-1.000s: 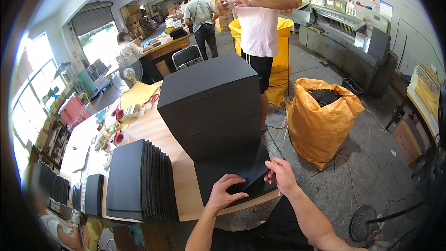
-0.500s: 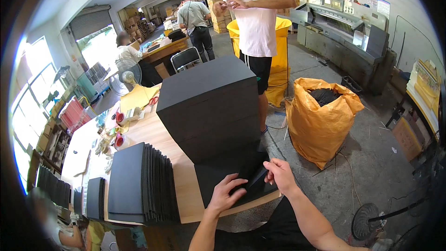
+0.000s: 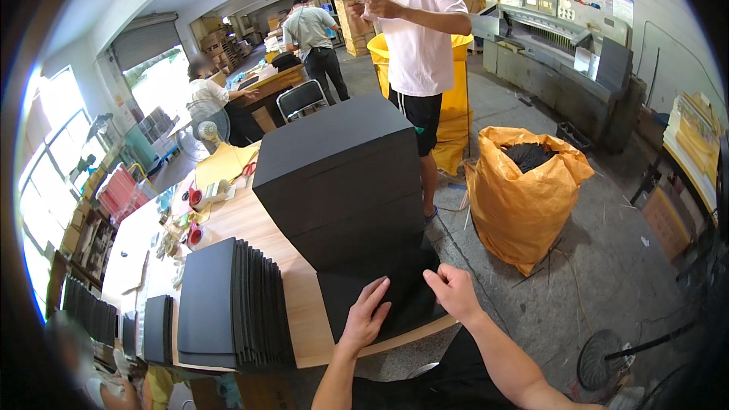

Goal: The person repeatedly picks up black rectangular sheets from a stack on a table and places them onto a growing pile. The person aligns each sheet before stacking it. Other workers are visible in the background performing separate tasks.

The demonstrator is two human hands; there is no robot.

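A black sheet [image 3: 399, 311] lies at the front corner of the wooden table, before a tall block of stacked black sheets [image 3: 342, 182]. My left hand [image 3: 368, 311] rests at the sheet's left part, fingers stretched out and holding nothing. At the sheet's right edge, my right hand [image 3: 453, 292] is closed, thumb against curled fingers. Whatever those fingers pinch, if anything, is lost against the black. Left of the block stands a row of black panels [image 3: 209, 300] on edge, with a smaller dark panel stack [image 3: 158, 330] beside it.
On the wooden table [image 3: 304, 311] are tape rolls [image 3: 196, 235], red scissors [image 3: 249, 169] and yellow paper [image 3: 224, 163]. An orange sack [image 3: 524, 205] of black scraps stands on the floor at right. A person in a white shirt [image 3: 421, 45] stands behind the block; others work farther back.
The raised fold of the black sheet between my hands has gone down flat. My left hand's fingers have straightened and drawn together; my right hand has shifted slightly down, still closed.
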